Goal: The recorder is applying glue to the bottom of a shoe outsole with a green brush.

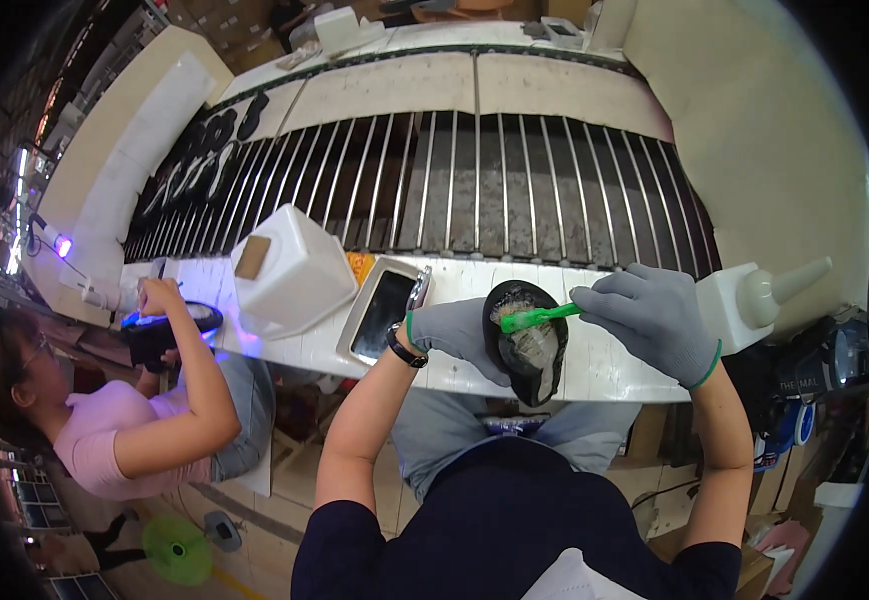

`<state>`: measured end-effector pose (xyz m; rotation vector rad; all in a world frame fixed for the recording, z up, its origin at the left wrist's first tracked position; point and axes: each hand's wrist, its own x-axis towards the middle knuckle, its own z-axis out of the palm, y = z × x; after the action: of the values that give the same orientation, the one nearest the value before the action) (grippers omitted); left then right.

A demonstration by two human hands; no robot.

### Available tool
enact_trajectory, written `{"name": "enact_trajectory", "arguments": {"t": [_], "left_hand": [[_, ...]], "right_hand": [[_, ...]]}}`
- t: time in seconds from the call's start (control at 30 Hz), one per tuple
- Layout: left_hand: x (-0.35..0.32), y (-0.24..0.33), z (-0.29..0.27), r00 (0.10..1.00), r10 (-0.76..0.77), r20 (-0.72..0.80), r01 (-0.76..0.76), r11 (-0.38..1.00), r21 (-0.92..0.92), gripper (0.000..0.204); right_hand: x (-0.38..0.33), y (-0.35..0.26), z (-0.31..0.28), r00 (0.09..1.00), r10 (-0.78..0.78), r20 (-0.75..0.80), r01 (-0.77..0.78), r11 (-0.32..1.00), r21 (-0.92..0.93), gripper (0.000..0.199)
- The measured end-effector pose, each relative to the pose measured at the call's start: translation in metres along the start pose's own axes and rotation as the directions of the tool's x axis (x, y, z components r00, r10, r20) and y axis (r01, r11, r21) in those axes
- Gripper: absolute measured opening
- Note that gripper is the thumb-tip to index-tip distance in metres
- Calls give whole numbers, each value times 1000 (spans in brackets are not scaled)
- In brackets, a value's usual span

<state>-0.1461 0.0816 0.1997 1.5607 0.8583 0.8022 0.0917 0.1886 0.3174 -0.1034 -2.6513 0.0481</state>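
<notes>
My left hand (452, 337), in a grey glove, grips the side of a black shoe upper (543, 384) over the front edge of the bench. The shoe's underside faces up, with a pale, whitish middle inside a black rim. In my gloved right hand (643, 318) is a green-handled brush (547, 314), its bristles against the upper part of that underside. Left of my left hand stands a shallow pale tray (352, 338) with dark contents. A white plastic bottle (737, 308) with a long nozzle stands just beyond my right hand.
Beyond the bench (595, 375) runs a conveyor of metal rods (477, 190), carrying several black shoe parts (200, 150) at its far left. A white plastic container (300, 275) stands left of the tray. At left, a co-worker (145, 420) handles a dark shoe (200, 318) near a violet lamp (63, 245).
</notes>
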Motion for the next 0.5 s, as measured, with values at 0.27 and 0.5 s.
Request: {"name": "enact_trajectory", "arguments": {"t": [0.27,0.5], "left_hand": [[17,-3,-15,991,-68,115,67,998,10,70],[10,-3,-12,998,-14,58,9,996,85,65]], "right_hand": [[0,10,-6,937,344,-60,-311,901,301,16],[-14,-16,-3,976,207,70,-219,942,255,15]]}}
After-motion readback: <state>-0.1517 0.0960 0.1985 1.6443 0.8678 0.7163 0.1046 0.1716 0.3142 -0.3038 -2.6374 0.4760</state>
